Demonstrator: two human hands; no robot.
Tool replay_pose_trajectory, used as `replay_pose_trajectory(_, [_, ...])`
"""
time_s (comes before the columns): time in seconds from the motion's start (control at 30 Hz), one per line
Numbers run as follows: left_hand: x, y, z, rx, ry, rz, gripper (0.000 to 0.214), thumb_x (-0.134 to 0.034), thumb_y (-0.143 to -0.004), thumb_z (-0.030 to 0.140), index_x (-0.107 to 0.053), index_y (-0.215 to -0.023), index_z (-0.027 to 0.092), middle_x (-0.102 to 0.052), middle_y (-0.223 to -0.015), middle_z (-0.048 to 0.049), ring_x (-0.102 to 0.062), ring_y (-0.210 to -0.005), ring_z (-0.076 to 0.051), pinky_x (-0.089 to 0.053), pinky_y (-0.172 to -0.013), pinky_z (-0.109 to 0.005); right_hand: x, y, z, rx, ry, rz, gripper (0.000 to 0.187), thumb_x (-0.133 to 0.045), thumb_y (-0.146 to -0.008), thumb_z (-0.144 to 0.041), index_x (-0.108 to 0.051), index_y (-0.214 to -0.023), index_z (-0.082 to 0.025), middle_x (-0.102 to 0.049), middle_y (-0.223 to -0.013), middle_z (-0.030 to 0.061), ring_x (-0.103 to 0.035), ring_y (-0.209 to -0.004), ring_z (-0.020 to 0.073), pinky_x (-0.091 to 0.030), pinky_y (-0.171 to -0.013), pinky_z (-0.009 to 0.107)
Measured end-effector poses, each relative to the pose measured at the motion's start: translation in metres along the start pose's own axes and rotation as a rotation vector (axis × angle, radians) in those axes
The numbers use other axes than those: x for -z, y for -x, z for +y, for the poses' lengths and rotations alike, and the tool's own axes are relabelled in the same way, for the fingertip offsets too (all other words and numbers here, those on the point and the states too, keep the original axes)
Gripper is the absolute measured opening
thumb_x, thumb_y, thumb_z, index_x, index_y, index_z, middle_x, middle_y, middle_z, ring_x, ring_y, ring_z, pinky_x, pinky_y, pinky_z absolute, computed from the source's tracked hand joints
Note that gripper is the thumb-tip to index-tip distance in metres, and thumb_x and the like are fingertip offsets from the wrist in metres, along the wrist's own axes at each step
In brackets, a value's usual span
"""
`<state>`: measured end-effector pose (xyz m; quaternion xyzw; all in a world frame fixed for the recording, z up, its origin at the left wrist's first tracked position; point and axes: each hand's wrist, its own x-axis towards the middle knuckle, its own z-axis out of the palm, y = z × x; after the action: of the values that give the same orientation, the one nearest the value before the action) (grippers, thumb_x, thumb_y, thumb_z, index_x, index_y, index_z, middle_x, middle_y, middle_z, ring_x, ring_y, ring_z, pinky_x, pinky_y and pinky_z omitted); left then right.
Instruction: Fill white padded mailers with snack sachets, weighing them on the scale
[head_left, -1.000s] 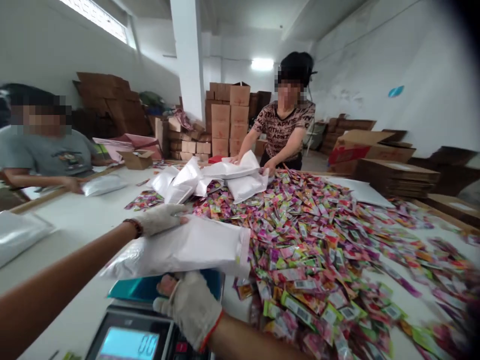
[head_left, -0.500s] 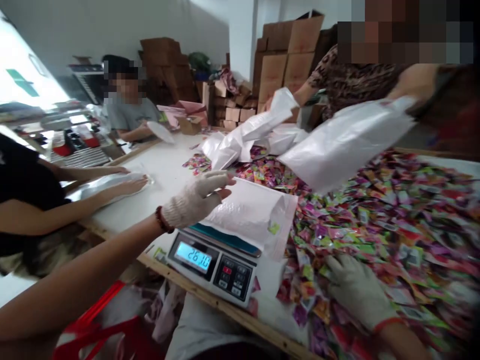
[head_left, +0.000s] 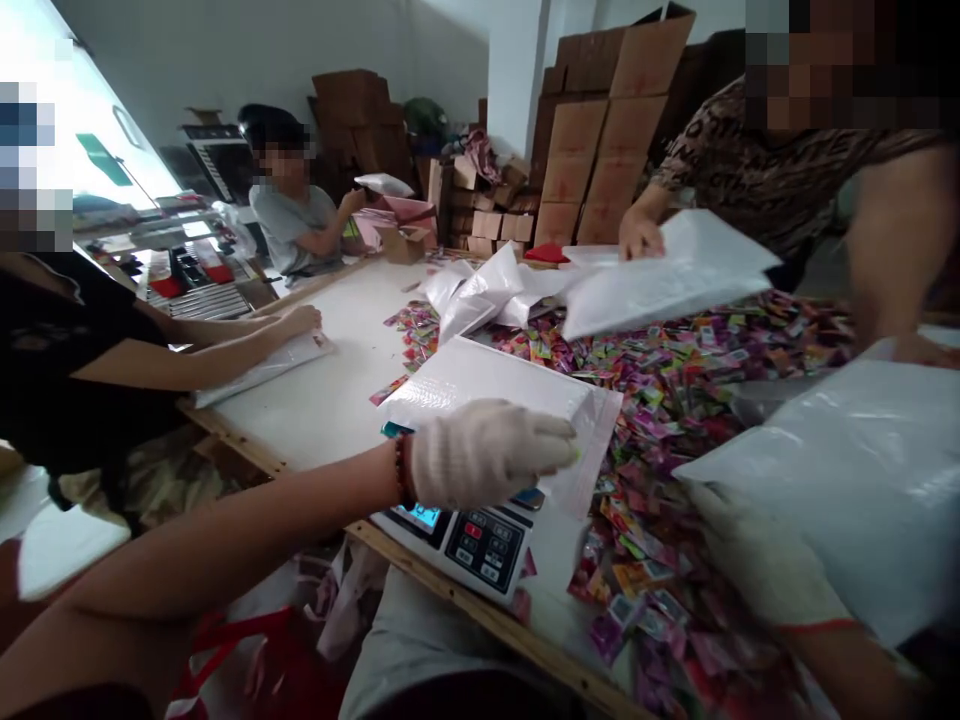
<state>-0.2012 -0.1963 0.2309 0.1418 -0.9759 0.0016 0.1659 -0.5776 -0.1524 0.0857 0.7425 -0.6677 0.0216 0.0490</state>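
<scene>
The gloved left hand (head_left: 491, 452) lies flat, fingers stretched out, on the near edge of a white padded mailer (head_left: 495, 395) that rests on a digital scale (head_left: 469, 535) at the table's near edge. The gloved right hand (head_left: 757, 565) grips the lower edge of a second, glossy white mailer bag (head_left: 855, 470), held above the heap of small coloured sachets (head_left: 660, 400) covering the table's right half. Across the table (head_left: 330, 390) a co-worker's hand (head_left: 639, 235) holds another white bag (head_left: 667, 270), with more empty white bags (head_left: 480, 290) piled beside it. At the left edge, another person's hand (head_left: 300, 320) presses on a flat packet (head_left: 262, 365).
</scene>
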Motion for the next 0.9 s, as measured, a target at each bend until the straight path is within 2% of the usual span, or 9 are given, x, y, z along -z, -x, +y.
replay_pose_trajectory(0.1, [-0.026,-0.004,0.015,-0.046,-0.224,-0.106,0.024,-0.042,-0.103,0.019,-0.063,-0.114,0.021,-0.067,-0.108,-0.0036,-0.064,-0.086,-0.020,-0.048,-0.064,-0.037,0.028,-0.006,-0.014,0.022,0.036,-0.054,0.035,-0.049,-0.088,-0.017,-0.067,-0.118,-0.018,-0.065,-0.124,0.0156,-0.064,-0.107,0.0334,-0.049,-0.089,0.045])
replay_pose_trajectory(0.27, [-0.049,0.012,0.023,-0.007,-0.339,-0.151,0.022,-0.042,-0.100,0.012,-0.060,-0.092,0.022,-0.064,-0.087,-0.0015,-0.057,-0.072,-0.022,-0.040,-0.059,-0.040,0.070,-0.038,-0.093,0.243,-0.473,0.058,0.029,-0.042,-0.089,-0.016,-0.064,-0.108,-0.017,-0.066,-0.113,0.0102,-0.061,-0.110,0.0221,-0.047,-0.099,0.034])
replay_pose_trajectory(0.33, [-0.048,0.025,0.021,0.014,-0.349,-0.154,0.018,-0.046,-0.099,0.012,-0.058,-0.091,0.022,-0.063,-0.085,-0.0005,-0.057,-0.072,-0.023,-0.039,-0.059,-0.040,0.072,-0.059,-0.134,0.271,-0.560,0.052,0.032,-0.050,-0.090,-0.026,-0.064,-0.119,-0.019,-0.065,-0.122,0.0094,-0.062,-0.112,0.0225,-0.048,-0.098,0.033])
replay_pose_trajectory(0.43, [-0.041,0.045,0.028,0.071,-0.361,-0.158,0.015,-0.051,-0.095,0.011,-0.058,-0.090,0.023,-0.062,-0.085,0.0001,-0.056,-0.071,-0.022,-0.039,-0.060,-0.039,0.063,-0.088,-0.181,0.188,-0.528,-0.019,0.057,-0.064,-0.081,-0.033,-0.059,-0.136,-0.020,-0.063,-0.134,0.0136,-0.062,-0.117,0.0305,-0.049,-0.098,0.038])
replay_pose_trajectory(0.5, [-0.040,0.056,0.043,0.124,-0.322,-0.164,0.012,-0.053,-0.095,0.015,-0.061,-0.094,0.025,-0.064,-0.091,-0.0012,-0.056,-0.074,-0.021,-0.040,-0.063,-0.039,0.057,-0.099,-0.194,0.162,-0.510,-0.055,0.049,-0.061,-0.082,-0.028,-0.065,-0.130,-0.019,-0.068,-0.126,0.0148,-0.063,-0.115,0.0317,-0.048,-0.099,0.040])
replay_pose_trajectory(0.6, [-0.057,0.063,0.076,0.169,-0.154,-0.202,0.012,-0.056,-0.095,0.033,-0.067,-0.097,0.033,-0.067,-0.092,-0.0031,-0.057,-0.076,-0.020,-0.042,-0.061,-0.036,0.057,-0.093,-0.184,0.206,-0.557,-0.007,0.043,-0.052,-0.083,-0.018,-0.068,-0.122,-0.019,-0.070,-0.120,0.0113,-0.062,-0.116,0.0268,-0.045,-0.105,0.037])
replay_pose_trajectory(0.73, [-0.128,0.042,0.121,0.252,-0.043,-0.258,0.013,-0.059,-0.089,0.038,-0.072,-0.090,0.037,-0.064,-0.072,-0.0023,-0.049,-0.056,-0.018,-0.038,-0.049,-0.033,0.076,-0.043,-0.135,0.262,-0.728,0.083,0.038,-0.043,-0.077,-0.012,-0.068,-0.104,-0.020,-0.069,-0.111,0.0067,-0.062,-0.107,0.0210,-0.048,-0.099,0.032])
replay_pose_trajectory(0.83, [-0.191,0.010,0.145,0.404,0.071,-0.352,0.022,-0.060,-0.087,0.042,-0.074,-0.102,0.034,-0.061,-0.065,-0.0047,-0.045,-0.050,-0.018,-0.037,-0.046,-0.033,0.083,0.008,-0.078,0.054,-0.684,0.022,0.027,-0.044,-0.080,-0.021,-0.066,-0.095,-0.026,-0.071,-0.102,0.0042,-0.066,-0.099,0.0221,-0.053,-0.086,0.031])
replay_pose_trajectory(0.9, [-0.222,-0.008,0.154,0.555,0.134,-0.408,0.037,-0.059,-0.085,0.050,-0.072,-0.114,0.032,-0.063,-0.071,-0.0082,-0.048,-0.053,-0.021,-0.037,-0.045,-0.035,0.077,0.036,-0.037,-0.089,-0.492,0.003,0.029,-0.045,-0.082,-0.027,-0.066,-0.101,-0.031,-0.072,-0.104,0.0054,-0.068,-0.098,0.0245,-0.054,-0.083,0.034])
